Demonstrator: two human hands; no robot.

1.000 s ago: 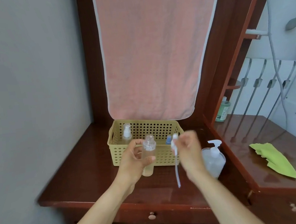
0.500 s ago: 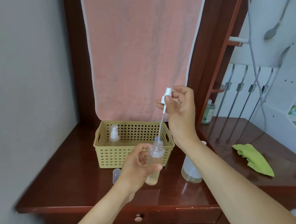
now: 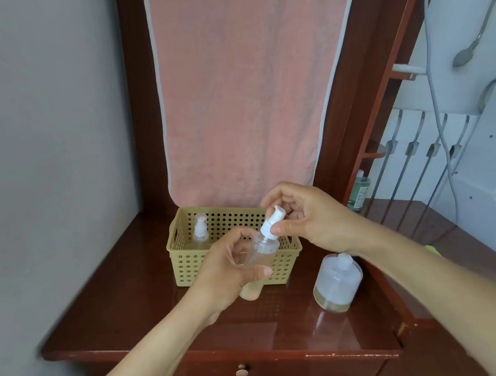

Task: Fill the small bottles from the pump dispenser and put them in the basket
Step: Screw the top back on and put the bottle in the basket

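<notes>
A grey wall (image 3: pixel 40 147) fills the left side. A pink towel (image 3: pixel 241 97) hangs down the middle, between dark wooden uprights, and its lower edge ends just behind the basket. Under it is a red-brown desk (image 3: pixel 115 306) with a glossy top.

A tan basket (image 3: pixel 187 266) with holes in its walls stands at the back of the desk, below the towel. To its right, a little apart, the clear dispenser (image 3: pixel 336 285) stands upright on the desk, with a shallow layer of yellowish liquid at its bottom. The right forearm hides part of its pump head.

The left hand (image 3: pixel 228 277) grips a small clear bottle (image 3: pixel 260 251). Its fingers are curled round the back of the body and its thumb lies across the front. The bottle is in the air above the desk, in front of the basket's near wall, tilted so its neck leans right. Yellowish liquid shows at its base, below the hand.

The right hand (image 3: pixel 307 215) pinches a white spray cap (image 3: pixel 271 223) between thumb and fingers, with the other fingers curled above. The cap sits on the bottle's neck. Whether it is screwed tight cannot be told.

A second small bottle (image 3: pixel 200 233), capped in white, stands upright in the basket's left end. A green bottle (image 3: pixel 359 190) stands far right, behind the upright. A round knob (image 3: pixel 242 371) is on the drawer front.
</notes>
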